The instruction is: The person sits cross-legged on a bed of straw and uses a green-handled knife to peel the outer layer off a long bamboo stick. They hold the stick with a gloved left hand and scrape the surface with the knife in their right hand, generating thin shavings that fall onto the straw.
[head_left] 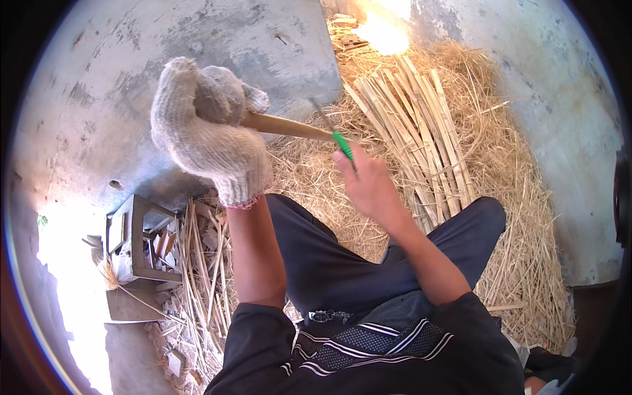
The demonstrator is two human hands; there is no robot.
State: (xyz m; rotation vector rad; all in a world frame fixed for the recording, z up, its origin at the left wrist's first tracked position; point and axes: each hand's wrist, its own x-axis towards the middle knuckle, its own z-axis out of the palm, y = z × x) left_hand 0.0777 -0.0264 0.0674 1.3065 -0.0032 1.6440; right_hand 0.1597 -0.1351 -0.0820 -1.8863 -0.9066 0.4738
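Note:
My left hand (pixel 209 128), in a thick off-white knitted glove, is raised at the left with its fingers wrapped round a pale bamboo-like strip (pixel 286 126). The strip points to the right, slightly downward. Bare and closed, my right hand (pixel 372 187) grips the green handle of a knife (pixel 343 148). Its thin blade, blurred, slants up and left across the strip's right end; whether it touches the strip I cannot tell. Beyond my right hand lies a fanned bundle of split bamboo-like sticks (pixel 428 125), on a thick bed of straw-coloured shavings (pixel 309 171).
My crossed legs (pixel 342 263) are below my hands. On the left stands a small wooden stool or frame (pixel 139 237) with scraps in it, next to more loose sticks (pixel 201 243). Grey, patchy walls (pixel 257 39) border the shavings. Bright glare covers the far end.

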